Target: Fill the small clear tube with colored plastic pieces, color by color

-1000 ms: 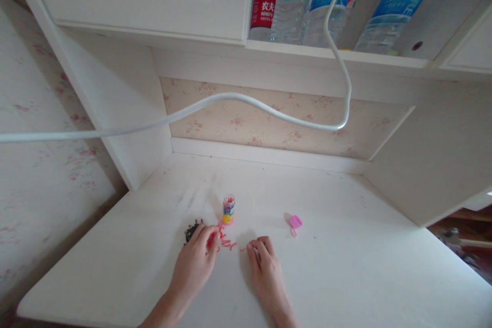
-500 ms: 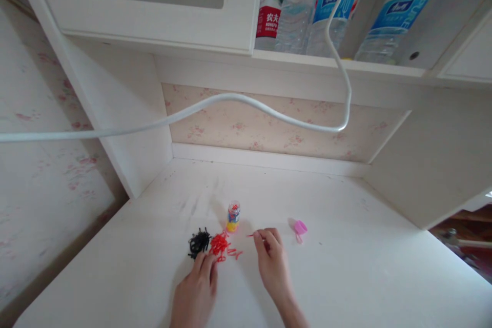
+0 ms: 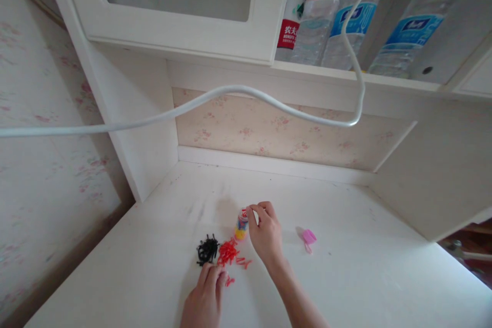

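Observation:
On the white desk (image 3: pixel 346 287) stands a small clear bottle (image 3: pixel 241 224) with coloured contents and no cap. My right hand (image 3: pixel 265 233) is right over its mouth, fingers pinched together on a tiny piece I cannot make out. In front of the bottle lies a heap of small red pieces (image 3: pixel 228 253), and a heap of black pieces (image 3: pixel 207 250) lies to its left. My left hand (image 3: pixel 205 300) rests flat on the desk just below the heaps, fingertips touching a stray red piece (image 3: pixel 229 281).
A pink cap (image 3: pixel 308 237) lies to the right of my right hand. A white cable (image 3: pixel 246 95) hangs across the view above the desk. Water bottles (image 3: pixel 346 15) stand on the shelf overhead, next to a cabinet door (image 3: pixel 172 5).
My right hand has lifted from the desk beside the red heap up to the bottle's mouth. My left hand has slid back from the heaps toward me. The camera has tilted slightly.

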The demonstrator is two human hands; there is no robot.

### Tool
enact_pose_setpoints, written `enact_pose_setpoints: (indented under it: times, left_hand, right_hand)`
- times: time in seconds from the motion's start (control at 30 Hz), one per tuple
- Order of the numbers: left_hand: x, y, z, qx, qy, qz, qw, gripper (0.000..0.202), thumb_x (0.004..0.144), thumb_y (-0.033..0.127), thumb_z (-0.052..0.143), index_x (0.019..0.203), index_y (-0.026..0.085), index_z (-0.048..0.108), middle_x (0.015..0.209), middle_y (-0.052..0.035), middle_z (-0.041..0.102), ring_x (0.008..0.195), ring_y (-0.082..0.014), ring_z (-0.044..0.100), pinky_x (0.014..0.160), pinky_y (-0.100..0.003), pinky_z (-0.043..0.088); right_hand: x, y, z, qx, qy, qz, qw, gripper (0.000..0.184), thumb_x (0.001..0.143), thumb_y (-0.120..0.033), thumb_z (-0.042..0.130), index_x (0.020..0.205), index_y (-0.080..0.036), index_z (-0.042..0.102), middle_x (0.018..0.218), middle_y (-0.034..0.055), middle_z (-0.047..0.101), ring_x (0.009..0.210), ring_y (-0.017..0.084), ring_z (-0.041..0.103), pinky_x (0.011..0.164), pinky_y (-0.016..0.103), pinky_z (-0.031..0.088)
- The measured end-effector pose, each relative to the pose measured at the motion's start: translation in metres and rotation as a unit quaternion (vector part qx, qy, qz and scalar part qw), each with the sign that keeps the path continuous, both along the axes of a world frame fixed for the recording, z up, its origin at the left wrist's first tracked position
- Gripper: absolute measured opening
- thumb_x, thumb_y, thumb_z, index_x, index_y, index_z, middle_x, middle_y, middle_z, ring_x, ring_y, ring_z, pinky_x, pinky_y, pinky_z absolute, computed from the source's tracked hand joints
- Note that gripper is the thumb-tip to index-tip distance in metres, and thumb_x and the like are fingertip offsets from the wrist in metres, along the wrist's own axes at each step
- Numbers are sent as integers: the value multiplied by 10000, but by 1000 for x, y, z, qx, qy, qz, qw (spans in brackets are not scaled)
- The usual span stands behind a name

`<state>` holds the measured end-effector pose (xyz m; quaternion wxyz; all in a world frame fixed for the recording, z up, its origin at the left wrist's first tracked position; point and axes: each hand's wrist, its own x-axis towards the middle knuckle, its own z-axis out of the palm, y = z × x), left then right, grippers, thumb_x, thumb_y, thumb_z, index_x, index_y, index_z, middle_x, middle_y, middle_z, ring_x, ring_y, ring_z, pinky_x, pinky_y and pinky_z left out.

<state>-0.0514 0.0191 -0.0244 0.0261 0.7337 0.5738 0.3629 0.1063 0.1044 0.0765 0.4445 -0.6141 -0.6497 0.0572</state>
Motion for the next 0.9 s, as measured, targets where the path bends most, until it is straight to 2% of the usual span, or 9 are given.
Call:
enact_pose_setpoints:
  times: [0.1, 0.23, 0.33, 0.43, 0.53, 0.63, 0.77, 0.9]
  left_hand:
    - [-1, 1, 0, -3, -20, 7, 1000, 312, 961, 355, 290, 891, 224, 565, 830, -33, 642, 692, -136, 684, 556, -214, 541]
    - [-1, 2, -1, -2, -55, 15, 998, 327, 956, 379, 302, 894, 217, 579, 843, -42, 652, 737, -148, 686, 588, -230, 549]
    - [-2, 0, 1, -21, -70, 15, 997, 308, 950, 379, 323, 890, 219, 579, 847, -40, 646, 739, -157, 681, 595, -247, 546]
    - [-3, -2, 6, -57, -75, 11, 995, 281, 951, 357, 332, 894, 226, 575, 855, -37, 636, 753, -165, 674, 624, -266, 541]
    - [-3, -4, 10, -73, -83, 7, 994, 275, 950, 360, 336, 893, 223, 568, 863, -43, 632, 781, -176, 667, 651, -280, 534]
    - [-2, -4, 11, -75, -99, 3, 992, 268, 944, 370, 353, 878, 219, 565, 853, -42, 631, 776, -174, 662, 653, -272, 525]
    - [-3, -3, 13, -81, -123, 3, 989, 272, 940, 374, 367, 848, 217, 569, 819, -35, 630, 774, -172, 651, 668, -266, 512]
    - [-4, -4, 13, -86, -149, 8, 985, 298, 934, 399, 375, 795, 215, 564, 770, -29, 625, 753, -175, 638, 671, -273, 502]
  right_hand:
    - [-2, -2, 2, -7, -3, 7, 1000, 290, 911, -371, 434, 874, -240, 690, 904, 20, 553, 656, 103, 516, 657, 241, 406]
    - [2, -5, 1, 18, 55, 6, 998, 307, 903, -394, 448, 861, -219, 696, 864, 19, 559, 590, 90, 476, 617, 234, 405]
    - [9, -20, -10, 6, 101, 8, 995, 316, 902, -407, 459, 830, -200, 687, 839, 19, 557, 581, 91, 471, 567, 228, 395]
    - [12, -51, -29, -56, 104, 57, 991, 292, 907, -385, 462, 846, -212, 689, 805, 17, 553, 599, 103, 491, 535, 225, 390]
    - [6, -85, -47, -118, 67, 138, 981, 221, 881, -353, 510, 979, -250, 679, 881, 35, 586, 701, 135, 559, 590, 238, 446]
    - [-5, -105, -58, -122, -19, 150, 981, 284, 800, -331, 622, 1081, -297, 644, 974, 49, 599, 857, 193, 592, 733, 299, 483]
    - [-13, -105, -65, -125, -118, 128, 977, 139, 841, -299, 579, 940, -320, 674, 859, 23, 595, 776, 184, 585, 720, 316, 455]
    - [-13, -102, -71, -125, -140, 121, 975, 195, 913, -285, 481, 890, -307, 673, 833, 20, 595, 766, 173, 578, 695, 300, 426]
